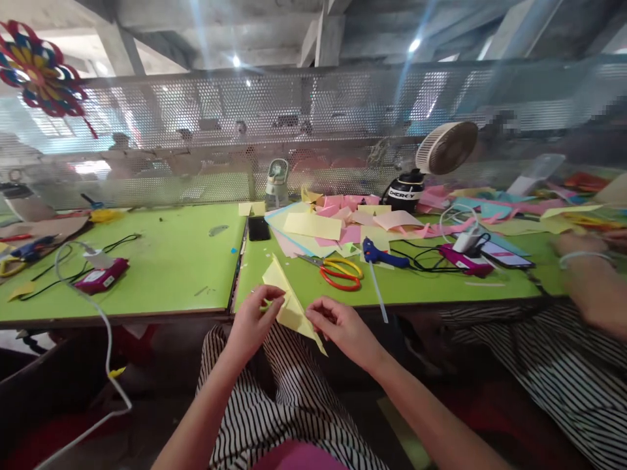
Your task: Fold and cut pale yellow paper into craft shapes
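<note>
A folded sheet of yellow paper is held between my two hands, tilted over my lap at the table's front edge. One long side of it is folded into a narrow strip. My left hand pinches the paper's left part between thumb and fingers. On the other side, my right hand has its thumb and fingers closed on the folded edge. Just beyond the paper lie scissors with red and yellow handles. A blue glue gun with a pale glue stick rests to their right.
Colored paper sheets are heaped behind the scissors, beside a black phone. A fan and purple power strips with cables stand on the green table. A co-worker's arm reaches in at right. A perforated screen runs behind.
</note>
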Demonstrator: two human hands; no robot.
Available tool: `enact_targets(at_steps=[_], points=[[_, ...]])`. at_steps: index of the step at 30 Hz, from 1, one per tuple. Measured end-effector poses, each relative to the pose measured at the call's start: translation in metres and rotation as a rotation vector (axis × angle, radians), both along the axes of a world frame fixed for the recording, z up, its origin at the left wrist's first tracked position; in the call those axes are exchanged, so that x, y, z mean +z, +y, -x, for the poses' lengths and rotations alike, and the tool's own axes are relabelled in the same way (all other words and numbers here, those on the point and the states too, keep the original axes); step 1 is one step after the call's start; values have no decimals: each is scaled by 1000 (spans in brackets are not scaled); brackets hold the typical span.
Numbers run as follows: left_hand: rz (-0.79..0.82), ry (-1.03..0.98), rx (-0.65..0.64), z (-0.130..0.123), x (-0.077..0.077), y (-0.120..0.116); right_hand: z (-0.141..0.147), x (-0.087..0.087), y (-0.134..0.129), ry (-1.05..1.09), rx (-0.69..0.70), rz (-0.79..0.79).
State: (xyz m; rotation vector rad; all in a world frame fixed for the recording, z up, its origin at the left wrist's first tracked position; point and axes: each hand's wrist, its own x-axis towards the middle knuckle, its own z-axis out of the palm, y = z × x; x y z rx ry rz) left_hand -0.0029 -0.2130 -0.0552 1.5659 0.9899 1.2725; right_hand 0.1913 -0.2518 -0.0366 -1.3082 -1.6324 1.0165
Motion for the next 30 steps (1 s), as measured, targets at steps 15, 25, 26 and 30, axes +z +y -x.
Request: enact_targets(at_steps=[15,25,26,30], points=[[-206,774,81,18,-14,42,15,-11,68,-403,30,-134],[-295,753,48,17,-34,48,22,-12,79,-584,33,-167],[-318,765,49,19,-38,49,22,-13,79,-589,32,-163],[-409,823,46,29,-51,53,21,-16,77,-585,32,-140]])
